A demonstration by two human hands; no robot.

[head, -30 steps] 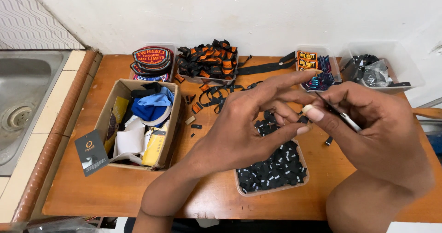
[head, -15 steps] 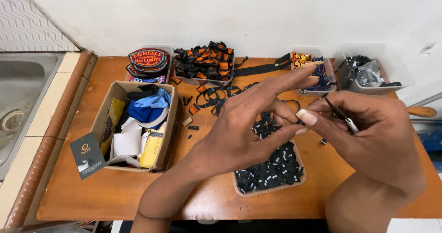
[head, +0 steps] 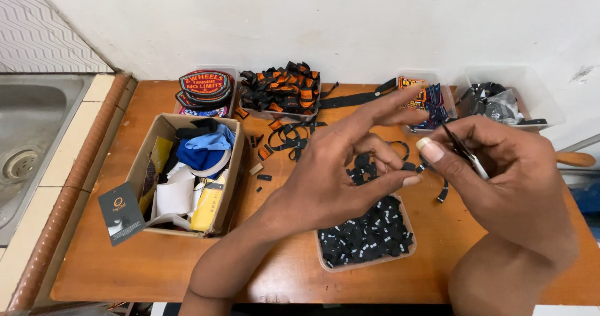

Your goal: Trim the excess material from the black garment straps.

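My left hand (head: pixel 331 178) hovers above the table's middle with its index finger stretched out, while thumb and middle finger pinch the end of a narrow black ribbon strip (head: pixel 441 192). My right hand (head: pixel 519 178) grips small scissors (head: pixel 465 153) whose blades point at the left fingertips. Directly below both hands sits a shallow tray (head: pixel 365 265) filled with several small black cut labels. The strip's loose end dangles between the hands.
A cardboard box (head: pixel 161 135) of cloth and paper items stands at left, with a dark card (head: pixel 122 213) leaning on it. At the back are round patches (head: pixel 205 88), a pile of orange-black labels (head: pixel 281 88) and two clear containers (head: pixel 531 81). A steel sink (head: pixel 25 141) lies far left.
Both hands have stayed together over the tray. The left fingers have curled in slightly toward the scissors, and the view has shifted a little.
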